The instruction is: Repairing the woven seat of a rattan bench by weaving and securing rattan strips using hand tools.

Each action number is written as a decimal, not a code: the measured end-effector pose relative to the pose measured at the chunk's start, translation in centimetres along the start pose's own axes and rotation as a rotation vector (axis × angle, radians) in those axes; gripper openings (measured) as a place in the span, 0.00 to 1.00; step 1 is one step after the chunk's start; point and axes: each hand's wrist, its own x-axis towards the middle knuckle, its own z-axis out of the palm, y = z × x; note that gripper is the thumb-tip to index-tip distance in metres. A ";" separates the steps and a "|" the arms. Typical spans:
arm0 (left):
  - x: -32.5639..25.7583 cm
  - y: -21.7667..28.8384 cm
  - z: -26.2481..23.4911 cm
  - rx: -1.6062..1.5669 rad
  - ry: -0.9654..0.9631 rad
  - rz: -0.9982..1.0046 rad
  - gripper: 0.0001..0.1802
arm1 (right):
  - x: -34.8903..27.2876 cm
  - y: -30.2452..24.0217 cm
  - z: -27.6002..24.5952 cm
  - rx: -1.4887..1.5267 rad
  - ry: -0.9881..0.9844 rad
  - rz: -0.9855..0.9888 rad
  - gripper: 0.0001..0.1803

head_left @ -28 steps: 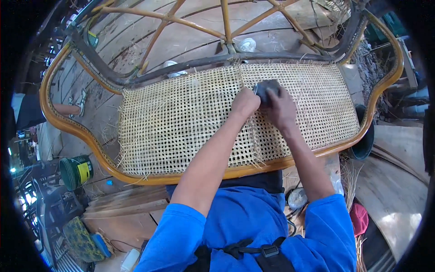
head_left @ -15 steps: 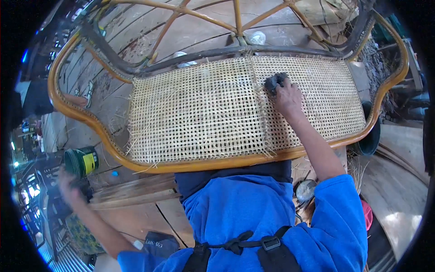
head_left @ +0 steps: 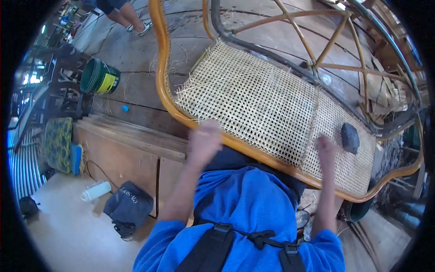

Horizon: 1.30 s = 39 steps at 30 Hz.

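Observation:
A rattan bench frame (head_left: 168,97) with a pale woven cane seat (head_left: 253,99) lies in front of me. A small dark block (head_left: 350,137) rests on the cane near its right end. My right hand (head_left: 325,148) lies on the weave just left of the block, not gripping it. Blurred by motion, my left hand (head_left: 205,138) hovers over the orange front rail with nothing visible in it. Loose cane ends stick out along the panel's left edge.
A green bucket with a yellow label (head_left: 99,77) stands on the plank floor to the left. Wooden boards (head_left: 136,138) lie beside the frame. A white bottle (head_left: 96,190), a dark bag (head_left: 128,206) and a patterned cushion (head_left: 58,143) sit lower left. Another person's legs (head_left: 129,20) show at the top.
My right hand has let go of the dark block, which now lies alone on the cane. My left hand came up from the low left to the front rail. The view swung.

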 end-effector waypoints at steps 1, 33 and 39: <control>-0.4 1.1 4.4 -0.323 -0.027 -0.114 0.09 | -1.5 -3.4 2.7 0.189 -0.257 0.132 0.19; 4.1 6.8 7.5 0.254 -0.540 0.180 0.14 | 5.4 -2.8 -7.3 -0.387 0.026 -0.185 0.09; 7.5 14.4 11.0 0.227 -0.408 0.467 0.07 | 4.7 -8.0 -2.5 -0.208 -0.532 -0.373 0.09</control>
